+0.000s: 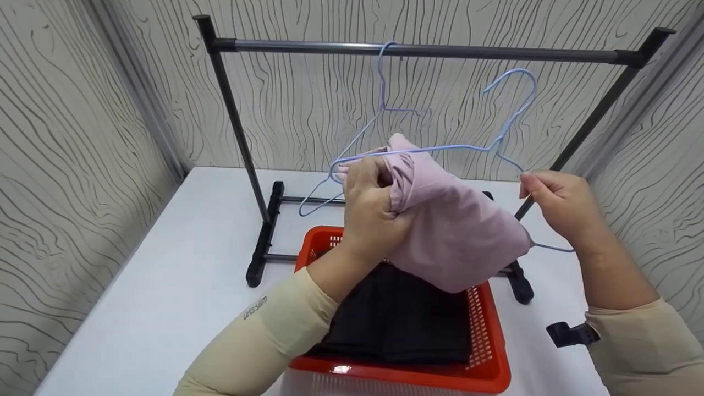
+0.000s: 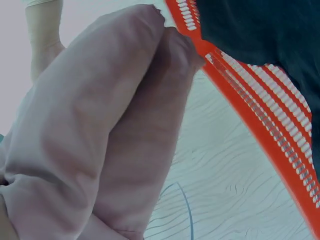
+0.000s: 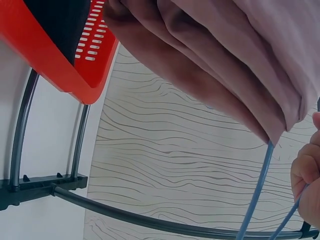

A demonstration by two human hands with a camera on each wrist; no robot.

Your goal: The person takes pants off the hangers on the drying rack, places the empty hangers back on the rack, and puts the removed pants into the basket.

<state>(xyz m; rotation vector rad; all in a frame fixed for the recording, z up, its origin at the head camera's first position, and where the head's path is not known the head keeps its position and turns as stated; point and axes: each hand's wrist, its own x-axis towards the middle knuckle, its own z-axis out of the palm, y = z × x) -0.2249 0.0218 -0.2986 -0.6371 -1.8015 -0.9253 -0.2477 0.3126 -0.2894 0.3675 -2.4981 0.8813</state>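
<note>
My left hand (image 1: 369, 212) grips a bunched part of a pink garment (image 1: 451, 231). The left wrist view has its cloth (image 2: 70, 120) falling in two tube-like parts. A light blue wire hanger (image 1: 517, 118) passes along the garment, its hook raised below the rail and its lower bar coming out of the cloth on the right. My right hand (image 1: 566, 206) pinches the hanger's right shoulder between thumb and fingers; in the right wrist view the fingers (image 3: 306, 172) are at the frame's edge. Cloth hides some of the hanger and of my left fingertips.
A dark metal clothes rack (image 1: 308, 47) stands on the white table (image 1: 148, 264). Another blue wire hanger (image 1: 380, 82) hangs from its rail, behind my left hand. Below the garment, a red plastic basket (image 1: 498, 352) holds folded black cloth (image 1: 401, 319). Patterned walls (image 1: 308, 121) enclose the table.
</note>
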